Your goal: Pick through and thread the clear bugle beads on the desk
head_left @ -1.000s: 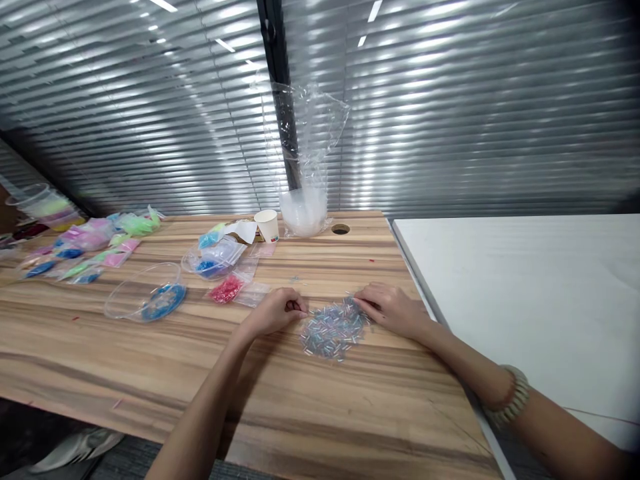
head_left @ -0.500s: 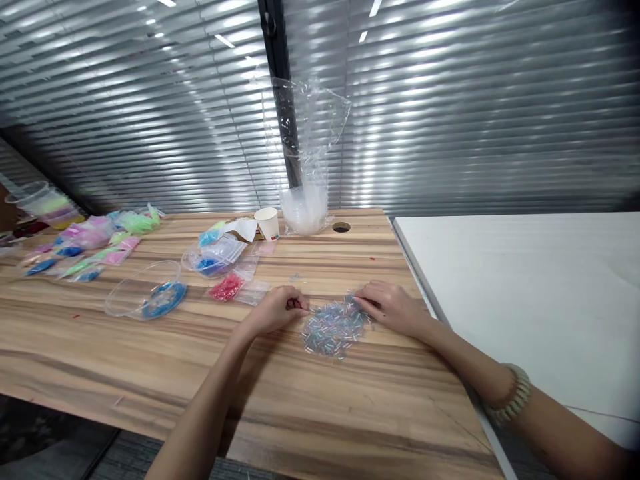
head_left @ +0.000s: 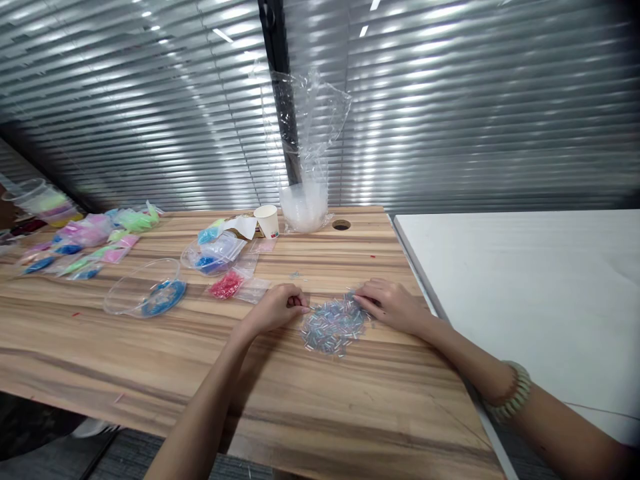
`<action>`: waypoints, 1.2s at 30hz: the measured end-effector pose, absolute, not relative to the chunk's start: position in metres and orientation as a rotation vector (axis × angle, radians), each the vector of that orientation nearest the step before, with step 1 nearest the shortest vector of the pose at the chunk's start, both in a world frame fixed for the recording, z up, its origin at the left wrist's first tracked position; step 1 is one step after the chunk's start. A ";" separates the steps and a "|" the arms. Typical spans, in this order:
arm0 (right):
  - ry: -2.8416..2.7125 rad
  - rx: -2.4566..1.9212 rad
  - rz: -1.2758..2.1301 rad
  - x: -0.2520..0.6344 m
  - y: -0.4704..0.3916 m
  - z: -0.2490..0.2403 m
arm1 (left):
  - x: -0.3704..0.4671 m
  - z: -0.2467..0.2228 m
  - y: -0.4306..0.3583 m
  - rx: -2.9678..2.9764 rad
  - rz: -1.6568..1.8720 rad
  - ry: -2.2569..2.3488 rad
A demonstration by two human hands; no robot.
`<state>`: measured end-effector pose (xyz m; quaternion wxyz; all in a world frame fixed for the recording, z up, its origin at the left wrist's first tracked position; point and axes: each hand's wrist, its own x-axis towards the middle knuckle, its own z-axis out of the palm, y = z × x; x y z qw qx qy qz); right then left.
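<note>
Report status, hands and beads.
Left hand at the pile's left edge; right hand touching its right side. Clear tube beads loose on wood. Nothing between them.

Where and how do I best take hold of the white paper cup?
Probably best from above: pinch the near rim of the white paper cup, one finger inside, one outside. It stands upright, mouth up, with the bagged clear containers close on its right and white paper on its left.

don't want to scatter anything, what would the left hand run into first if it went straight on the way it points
Most likely the pile of small beads, just beyond the left hand; whether its fingers already touch them is unclear.
</note>
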<state>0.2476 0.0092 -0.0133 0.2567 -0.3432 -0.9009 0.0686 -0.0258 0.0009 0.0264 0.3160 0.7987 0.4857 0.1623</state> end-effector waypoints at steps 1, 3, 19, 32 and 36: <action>-2.447 -0.930 0.182 0.248 0.009 -0.013 | -0.025 0.027 0.001 2.108 0.426 1.282; -2.454 -0.932 0.172 0.248 0.009 -0.013 | -0.025 0.027 0.001 2.114 0.422 1.290; -2.469 -0.949 0.183 0.247 0.009 -0.012 | -0.024 0.029 0.000 2.154 0.396 1.316; -2.462 -0.937 0.195 0.247 0.009 -0.011 | -0.021 0.033 -0.003 2.183 0.376 1.314; -2.461 -0.938 0.193 0.247 0.009 -0.012 | -0.020 0.035 -0.003 2.196 0.362 1.327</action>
